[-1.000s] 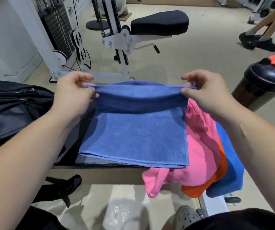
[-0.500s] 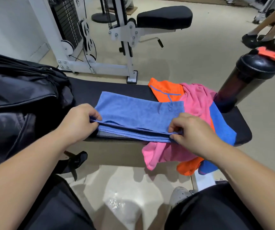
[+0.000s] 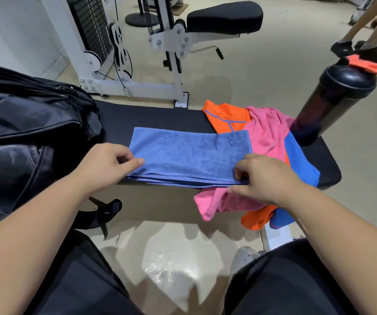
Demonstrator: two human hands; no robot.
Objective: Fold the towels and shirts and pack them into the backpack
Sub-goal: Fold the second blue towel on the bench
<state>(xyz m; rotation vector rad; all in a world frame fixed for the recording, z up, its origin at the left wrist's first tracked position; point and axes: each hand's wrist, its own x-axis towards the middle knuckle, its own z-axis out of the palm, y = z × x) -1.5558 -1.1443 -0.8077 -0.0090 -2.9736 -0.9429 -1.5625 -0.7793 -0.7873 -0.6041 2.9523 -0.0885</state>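
- A blue terry towel (image 3: 187, 153), folded into a long flat band of several layers, lies on the black padded counter (image 3: 155, 119), its near edge along the counter's front edge.
- The left hand (image 3: 105, 165) pinches the towel's left end, thumb on top and fingers curled beneath.
- The right hand (image 3: 265, 178) grips the towel's near right corner, fingers curled over the stacked layers.
- A black zippered backpack (image 3: 23, 123) sits at the left, just beside the towel.
- A crumpled pink shirt (image 3: 267, 130), an orange shirt (image 3: 226, 115) and a blue mesh shirt (image 3: 299, 160) lie heaped to the right of the towel, touching it and hanging over the counter's front.
- A dark shaker bottle with an orange flip cap (image 3: 333, 98) stands on the counter's right end, beside the heap.
- A white weight machine (image 3: 124, 85) stands on the floor behind.
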